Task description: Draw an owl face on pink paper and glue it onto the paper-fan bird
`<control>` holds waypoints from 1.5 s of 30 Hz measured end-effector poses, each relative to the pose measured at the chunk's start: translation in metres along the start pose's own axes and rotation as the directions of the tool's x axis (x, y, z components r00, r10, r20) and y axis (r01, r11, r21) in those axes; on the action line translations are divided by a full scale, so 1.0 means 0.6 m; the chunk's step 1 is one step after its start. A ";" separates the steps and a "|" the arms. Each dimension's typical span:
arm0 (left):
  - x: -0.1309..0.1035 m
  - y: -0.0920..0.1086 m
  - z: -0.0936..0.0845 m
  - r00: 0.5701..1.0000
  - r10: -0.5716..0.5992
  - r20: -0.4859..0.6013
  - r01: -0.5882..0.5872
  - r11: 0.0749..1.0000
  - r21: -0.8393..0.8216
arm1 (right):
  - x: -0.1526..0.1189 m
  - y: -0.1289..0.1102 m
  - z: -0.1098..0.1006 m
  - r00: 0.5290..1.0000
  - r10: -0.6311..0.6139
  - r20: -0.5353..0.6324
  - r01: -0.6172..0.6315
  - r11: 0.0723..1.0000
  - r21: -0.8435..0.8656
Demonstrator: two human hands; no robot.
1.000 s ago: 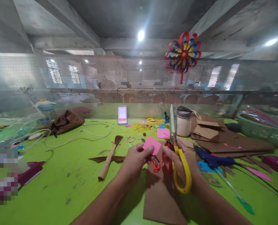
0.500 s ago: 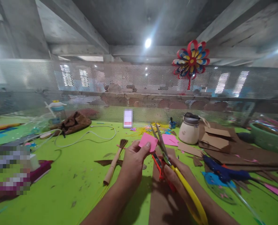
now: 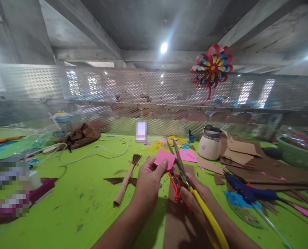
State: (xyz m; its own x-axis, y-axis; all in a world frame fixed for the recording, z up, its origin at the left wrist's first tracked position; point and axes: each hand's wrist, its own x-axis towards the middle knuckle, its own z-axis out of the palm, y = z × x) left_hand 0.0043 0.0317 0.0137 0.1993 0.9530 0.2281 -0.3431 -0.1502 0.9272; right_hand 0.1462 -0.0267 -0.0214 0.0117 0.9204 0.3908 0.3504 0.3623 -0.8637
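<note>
Between the thumb and fingers of my left hand (image 3: 150,176) is a small pink paper square (image 3: 164,158). My right hand (image 3: 197,193) grips yellow-handled scissors (image 3: 204,206), their blades parted and pointing away from me, beside the paper's right edge. Under my right hand lies a red-orange tool (image 3: 175,186), partly hidden, near a brown paper strip (image 3: 178,221). Left of my left hand rests a rolled brown paper piece (image 3: 123,188) with a fringed end and yellow strands. More pink paper (image 3: 189,155) lies beyond the blades.
On the green table (image 3: 91,193) stand a phone (image 3: 141,131) and a cream jar (image 3: 209,143). A blue glue gun (image 3: 250,189), brown cardboard (image 3: 268,169) and a green basket (image 3: 296,152) are at right. A white cable (image 3: 97,147) and brown cloth (image 3: 83,136) lie at left.
The pink square and my left hand have shifted very slightly right and down. The scissors are still parted beside the paper, with their handles tilted slightly differently.
</note>
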 end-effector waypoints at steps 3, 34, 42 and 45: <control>-0.002 0.000 0.000 1.000 -0.014 -0.002 0.014 1.000 0.020 | 0.000 0.002 0.002 1.000 0.003 -0.015 -0.004 1.000 -0.014; -0.008 0.011 0.004 1.000 0.011 0.016 -0.011 1.000 0.027 | -0.001 -0.013 0.000 1.000 0.025 -0.005 -0.025 0.999 -0.044; -0.008 0.012 0.004 1.000 0.016 -0.002 -0.016 0.999 0.034 | -0.001 -0.014 0.000 0.999 0.026 -0.018 -0.027 0.996 -0.080; -0.006 0.010 0.003 1.000 0.013 -0.008 -0.013 0.999 0.045 | -0.001 -0.012 0.002 0.999 0.011 -0.039 -0.013 0.997 -0.077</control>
State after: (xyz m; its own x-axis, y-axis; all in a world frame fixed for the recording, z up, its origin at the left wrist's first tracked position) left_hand 0.0034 0.0270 0.0188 0.1879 0.9530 0.2378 -0.3041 -0.1738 0.9366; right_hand 0.1424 -0.0293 -0.0160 0.0518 0.9177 0.3938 0.4211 0.3375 -0.8419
